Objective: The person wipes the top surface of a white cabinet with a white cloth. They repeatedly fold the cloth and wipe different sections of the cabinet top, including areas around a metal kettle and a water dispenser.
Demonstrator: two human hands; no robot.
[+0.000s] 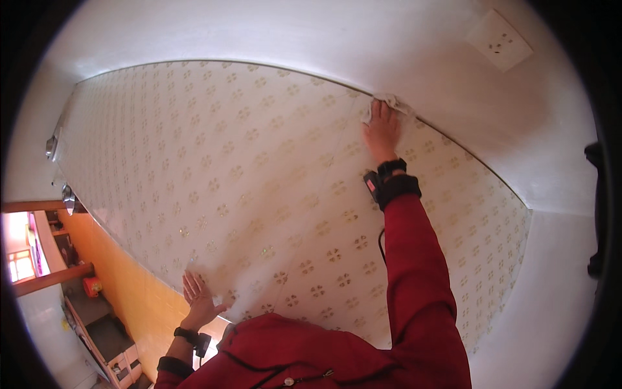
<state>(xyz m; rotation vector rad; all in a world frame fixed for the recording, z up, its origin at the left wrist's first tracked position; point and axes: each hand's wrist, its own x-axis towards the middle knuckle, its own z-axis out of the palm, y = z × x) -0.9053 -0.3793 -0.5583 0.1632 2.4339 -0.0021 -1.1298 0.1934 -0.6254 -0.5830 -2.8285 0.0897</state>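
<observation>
A broad, raised platform spreads before me, its pale covering dotted with gold clover-like motifs. My right hand reaches to the far edge, where the platform meets the white wall. Under its fingers lies a crumpled whitish cloth, pressed against that seam. Near the platform's front edge my left hand rests palm down, fingers apart and holding nothing. Both wrists wear black straps with small dark devices.
A white wall socket sits on the wall at upper right. Shiny metal objects stand by the left end. Below the front edge are an orange floor, a red container and a dark-topped unit.
</observation>
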